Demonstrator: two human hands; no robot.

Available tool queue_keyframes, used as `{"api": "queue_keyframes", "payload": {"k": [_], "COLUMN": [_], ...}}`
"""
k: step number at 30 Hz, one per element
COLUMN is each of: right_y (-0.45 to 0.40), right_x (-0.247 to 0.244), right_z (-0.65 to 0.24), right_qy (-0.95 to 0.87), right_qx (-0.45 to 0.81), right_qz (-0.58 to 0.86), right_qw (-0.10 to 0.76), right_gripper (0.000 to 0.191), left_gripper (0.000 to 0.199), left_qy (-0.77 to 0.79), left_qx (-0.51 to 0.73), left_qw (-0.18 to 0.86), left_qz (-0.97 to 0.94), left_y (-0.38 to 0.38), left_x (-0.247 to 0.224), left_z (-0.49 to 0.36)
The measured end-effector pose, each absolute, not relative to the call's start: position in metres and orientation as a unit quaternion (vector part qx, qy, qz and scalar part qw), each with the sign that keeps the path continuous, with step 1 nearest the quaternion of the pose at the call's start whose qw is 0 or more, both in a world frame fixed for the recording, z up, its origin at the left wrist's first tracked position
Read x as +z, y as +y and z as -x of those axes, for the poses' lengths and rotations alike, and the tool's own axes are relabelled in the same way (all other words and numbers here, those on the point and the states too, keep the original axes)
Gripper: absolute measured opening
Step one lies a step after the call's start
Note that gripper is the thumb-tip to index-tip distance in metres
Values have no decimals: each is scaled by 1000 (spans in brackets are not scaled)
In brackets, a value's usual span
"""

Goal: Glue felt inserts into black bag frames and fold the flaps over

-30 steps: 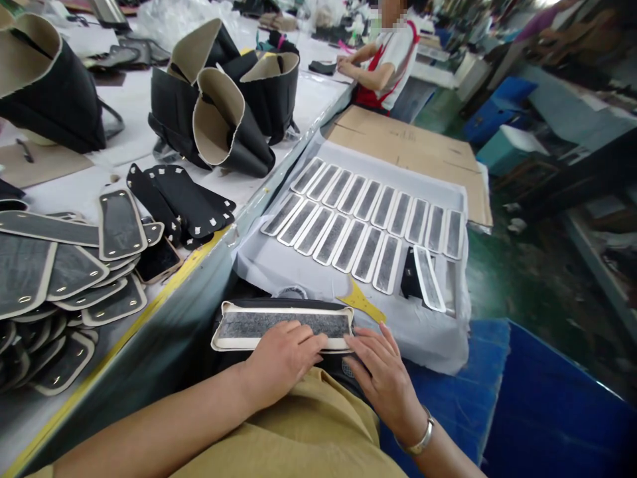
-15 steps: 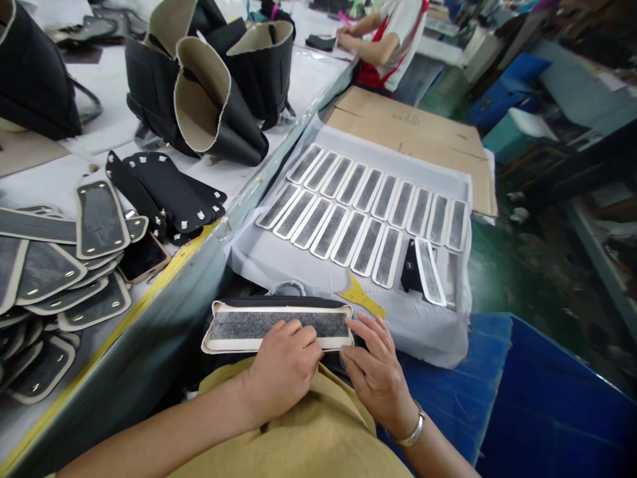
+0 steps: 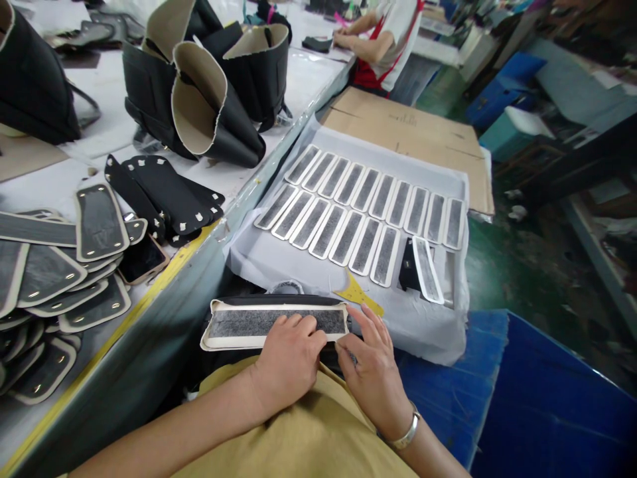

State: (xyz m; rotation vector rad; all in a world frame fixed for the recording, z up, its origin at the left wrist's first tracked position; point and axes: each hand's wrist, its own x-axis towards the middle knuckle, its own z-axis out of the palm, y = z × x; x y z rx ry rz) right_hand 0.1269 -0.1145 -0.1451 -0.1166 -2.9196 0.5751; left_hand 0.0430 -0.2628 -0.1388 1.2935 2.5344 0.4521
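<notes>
In my lap stands a black bag [image 3: 233, 300], its bottom facing up. A grey strip panel [image 3: 243, 324] with a cream border lies along that bottom, framed by pale raw edges. My left hand [image 3: 291, 352] is closed over the near edge, right of the middle, with its fingertips curled onto the panel. At the right-hand end, my right hand [image 3: 371, 368] pinches the corner between thumb and forefinger, its other fingers raised. The bag's lower body is hidden under my hands and in shadow.
Rows of grey strip panels [image 3: 326, 232] lie on a cloth-covered board ahead, near a yellow scraper [image 3: 357, 293]. Black bag bodies [image 3: 243, 126], black flaps [image 3: 164, 192] and grey-backed pieces [image 3: 102, 222] fill the left table. A co-worker [image 3: 391, 40] works beyond; blue sheeting [image 3: 552, 392] stands right.
My right thumb and forefinger have shifted slightly at the bag's right corner. My left hand has crept a little right along the edge. The view has moved slightly.
</notes>
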Motion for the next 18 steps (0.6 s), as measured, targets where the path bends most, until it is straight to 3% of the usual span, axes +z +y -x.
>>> {"api": "queue_keyframes", "payload": {"k": [4,8,10,15,18], "right_y": [-114,-107,-103,-99,-105], "right_x": [-144,-148,-153,-173,-179], "right_z": [-123,-119,-118,-119,-118], "right_qy": [-968,-936,-914,-795,-662], "right_qx": [231,316,366,545,681], "right_qz": [96,152,174,266,312], "right_qw": [35,12,-2,-22,-35], "right_gripper": [7,57,73,87,93], "left_gripper": [11,12,9,23,20], "left_qy": [876,877,879,889,884], "left_qx": [140,128,126,120,112], "left_qw": [144,154,163,185,188], "left_qz": [-438,-437,-429,-403,-413], "left_y": [-258,-254,-254,-256,-255], "left_x": [-135,-133,-132,-129,-130], "left_z": [-40,-37,-35,-33,-31]}}
